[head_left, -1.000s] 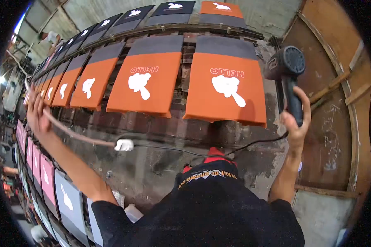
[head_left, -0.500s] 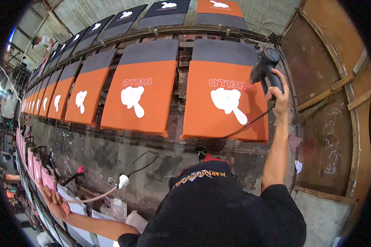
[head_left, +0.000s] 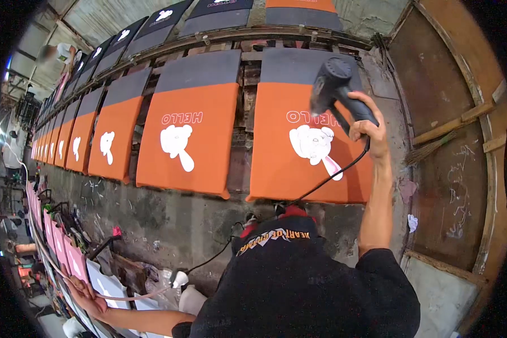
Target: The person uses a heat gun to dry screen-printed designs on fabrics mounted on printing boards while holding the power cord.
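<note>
My right hand (head_left: 370, 127) is wrapped round the handle of a black hair dryer (head_left: 335, 84). Its nozzle points down over the HELLO lettering of the nearest orange fabric panel (head_left: 276, 163), apart from the cloth. A white bear print (head_left: 312, 143) shows below the nozzle; the dryer hides part of the lettering. Off to the lower left, my left hand (head_left: 90, 298) has its fingers closed round a pale cord (head_left: 132, 297). That cord ends in a white socket (head_left: 180, 279), where the dryer's black cable appears to join.
More orange-and-grey panels (head_left: 188, 121) stretch away to the left, with a row of dark panels (head_left: 217, 17) behind. Pink panels (head_left: 76, 259) line the lower left. A wooden-framed wall (head_left: 445, 186) bounds the right side. Another person (head_left: 65, 53) stands far back left.
The dryer has swung left, from the panel's right edge to over its lettering. My left hand has gone from spread fingers to closed round the cord, and sits slightly lower and farther right.
</note>
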`<action>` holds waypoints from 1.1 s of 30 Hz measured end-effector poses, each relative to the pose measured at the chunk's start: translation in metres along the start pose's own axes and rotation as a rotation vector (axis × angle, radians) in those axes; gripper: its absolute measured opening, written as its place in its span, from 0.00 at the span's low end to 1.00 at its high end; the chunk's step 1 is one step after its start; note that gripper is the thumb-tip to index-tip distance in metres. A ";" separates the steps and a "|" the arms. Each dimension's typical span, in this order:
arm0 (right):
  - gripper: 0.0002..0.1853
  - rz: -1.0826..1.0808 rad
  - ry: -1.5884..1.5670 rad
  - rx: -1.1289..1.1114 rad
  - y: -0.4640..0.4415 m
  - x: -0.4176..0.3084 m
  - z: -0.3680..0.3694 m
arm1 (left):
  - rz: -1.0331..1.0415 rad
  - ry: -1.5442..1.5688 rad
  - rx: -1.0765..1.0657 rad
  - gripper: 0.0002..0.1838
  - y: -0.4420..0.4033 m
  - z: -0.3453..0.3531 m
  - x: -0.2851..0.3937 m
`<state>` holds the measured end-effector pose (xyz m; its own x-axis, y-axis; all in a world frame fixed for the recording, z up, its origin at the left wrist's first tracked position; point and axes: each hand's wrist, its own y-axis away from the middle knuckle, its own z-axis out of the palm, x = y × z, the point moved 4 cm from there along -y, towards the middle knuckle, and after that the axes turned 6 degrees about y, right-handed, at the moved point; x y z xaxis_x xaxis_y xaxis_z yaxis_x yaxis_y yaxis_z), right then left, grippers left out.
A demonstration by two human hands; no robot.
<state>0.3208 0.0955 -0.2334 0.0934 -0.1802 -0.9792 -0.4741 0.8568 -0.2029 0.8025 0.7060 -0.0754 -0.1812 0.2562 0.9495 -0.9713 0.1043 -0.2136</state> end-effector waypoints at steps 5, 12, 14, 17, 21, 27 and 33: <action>0.34 0.029 0.024 -0.004 -0.019 0.003 0.042 | -0.030 0.044 0.017 0.25 -0.004 -0.007 -0.024; 0.32 0.043 -0.048 -0.121 -0.028 -0.002 0.077 | -0.039 0.030 0.034 0.21 -0.028 -0.015 -0.049; 0.33 0.047 0.016 -0.039 -0.031 -0.003 0.084 | -0.097 0.022 0.069 0.21 -0.033 -0.020 -0.056; 0.33 0.040 -0.055 -0.120 -0.027 0.003 0.076 | -0.120 0.006 0.016 0.23 -0.039 -0.014 -0.062; 0.33 0.070 -0.001 -0.115 -0.010 -0.005 0.065 | -0.079 -0.005 -0.047 0.25 -0.019 0.035 -0.054; 0.32 0.082 0.041 -0.011 0.013 -0.019 0.034 | -0.104 0.067 -0.090 0.25 -0.047 -0.004 -0.071; 0.32 0.061 0.168 0.182 0.034 -0.029 0.004 | -0.091 0.096 0.101 0.23 -0.047 0.007 -0.075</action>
<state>0.3054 0.1318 -0.2117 -0.0848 -0.1907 -0.9780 -0.3072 0.9387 -0.1564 0.8610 0.6752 -0.1346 -0.0805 0.3414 0.9365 -0.9945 0.0360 -0.0986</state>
